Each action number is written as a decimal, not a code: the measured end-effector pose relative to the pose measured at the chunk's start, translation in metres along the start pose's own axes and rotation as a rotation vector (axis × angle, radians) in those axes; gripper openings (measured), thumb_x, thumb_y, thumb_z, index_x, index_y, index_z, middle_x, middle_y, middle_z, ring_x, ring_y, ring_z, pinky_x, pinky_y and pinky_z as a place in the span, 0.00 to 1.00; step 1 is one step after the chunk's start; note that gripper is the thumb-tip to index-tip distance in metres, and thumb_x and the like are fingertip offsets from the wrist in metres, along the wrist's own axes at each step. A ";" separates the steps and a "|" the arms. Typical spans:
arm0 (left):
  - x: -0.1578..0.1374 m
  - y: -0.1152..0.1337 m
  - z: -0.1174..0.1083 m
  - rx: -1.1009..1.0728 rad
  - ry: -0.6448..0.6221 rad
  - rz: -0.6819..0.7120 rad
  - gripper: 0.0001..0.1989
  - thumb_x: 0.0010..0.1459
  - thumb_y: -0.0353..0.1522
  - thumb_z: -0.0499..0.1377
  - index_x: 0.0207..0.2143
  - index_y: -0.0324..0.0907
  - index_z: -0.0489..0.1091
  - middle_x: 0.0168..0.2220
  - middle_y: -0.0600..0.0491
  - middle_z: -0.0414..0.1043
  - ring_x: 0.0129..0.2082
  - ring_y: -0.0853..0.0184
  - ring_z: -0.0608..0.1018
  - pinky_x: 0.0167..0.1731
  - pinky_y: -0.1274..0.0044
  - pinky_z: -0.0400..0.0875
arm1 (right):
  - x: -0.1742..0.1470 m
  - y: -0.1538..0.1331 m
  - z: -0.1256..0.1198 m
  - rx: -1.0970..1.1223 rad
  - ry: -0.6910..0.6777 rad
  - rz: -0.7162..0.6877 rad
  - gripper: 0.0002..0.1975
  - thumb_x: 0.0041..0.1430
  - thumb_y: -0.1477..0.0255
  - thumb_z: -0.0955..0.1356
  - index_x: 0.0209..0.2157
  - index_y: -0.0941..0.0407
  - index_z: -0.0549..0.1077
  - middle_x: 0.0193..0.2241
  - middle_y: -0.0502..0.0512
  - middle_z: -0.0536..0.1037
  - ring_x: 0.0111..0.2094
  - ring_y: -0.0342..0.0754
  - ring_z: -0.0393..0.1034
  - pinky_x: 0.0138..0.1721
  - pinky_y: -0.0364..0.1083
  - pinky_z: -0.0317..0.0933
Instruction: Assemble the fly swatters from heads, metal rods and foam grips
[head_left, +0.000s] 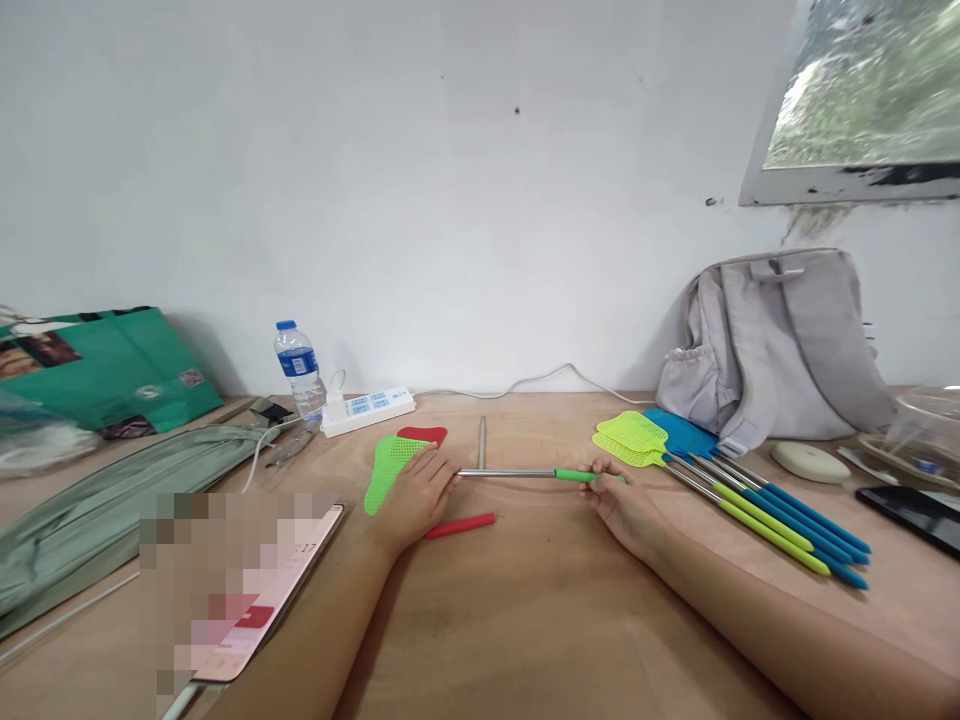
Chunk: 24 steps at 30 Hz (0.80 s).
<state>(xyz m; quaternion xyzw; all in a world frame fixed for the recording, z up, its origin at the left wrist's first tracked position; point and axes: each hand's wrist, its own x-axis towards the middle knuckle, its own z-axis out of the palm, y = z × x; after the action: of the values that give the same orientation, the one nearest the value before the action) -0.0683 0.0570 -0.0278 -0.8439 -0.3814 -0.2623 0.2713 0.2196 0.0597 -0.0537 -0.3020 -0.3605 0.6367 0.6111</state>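
Observation:
Stretched level between my hands is a green fly swatter [510, 473] with a thin metal rod. My right hand [619, 508] pinches its green handle [571, 476] near the outer end. Fingers together, my left hand [412, 500] closes over the rod's left end, beside the green mesh head [387, 468]; the joint itself is hidden under the fingers. A red swatter head [433, 435] pokes out from behind the green one. Close to my left wrist lies a separate red handle [461, 525]. Beyond the held rod, a loose metal rod [482, 440] points toward the wall.
Yellow-green [634, 438] and blue swatters [802, 505] lie in a bundle at right, before a grey backpack [787, 340]. Leftward are a power strip [371, 408], a water bottle [298, 365], a lit phone [247, 620] and a green bag [112, 370].

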 end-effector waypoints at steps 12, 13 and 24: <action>0.000 0.001 0.000 0.034 0.008 0.026 0.10 0.60 0.28 0.46 0.34 0.40 0.66 0.31 0.51 0.70 0.36 0.66 0.71 0.48 0.68 0.64 | -0.001 -0.001 0.002 -0.002 0.014 -0.004 0.09 0.33 0.80 0.69 0.20 0.55 0.66 0.23 0.45 0.70 0.24 0.40 0.63 0.28 0.41 0.58; 0.000 0.001 0.000 0.037 0.010 0.026 0.10 0.60 0.28 0.46 0.34 0.40 0.66 0.31 0.51 0.70 0.36 0.66 0.71 0.48 0.68 0.64 | -0.001 -0.001 0.002 -0.003 0.015 -0.005 0.09 0.33 0.80 0.69 0.20 0.55 0.66 0.23 0.45 0.70 0.25 0.40 0.63 0.28 0.41 0.58; 0.003 0.004 -0.004 0.079 0.032 0.035 0.10 0.60 0.28 0.46 0.34 0.40 0.66 0.31 0.52 0.70 0.35 0.67 0.72 0.48 0.69 0.64 | 0.001 0.001 -0.002 -0.032 -0.008 -0.004 0.09 0.36 0.79 0.68 0.21 0.54 0.65 0.23 0.44 0.66 0.24 0.40 0.62 0.27 0.41 0.58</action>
<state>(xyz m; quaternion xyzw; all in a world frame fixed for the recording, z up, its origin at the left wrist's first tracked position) -0.0648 0.0538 -0.0245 -0.8347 -0.3725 -0.2557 0.3148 0.2206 0.0612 -0.0555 -0.3086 -0.3734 0.6309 0.6061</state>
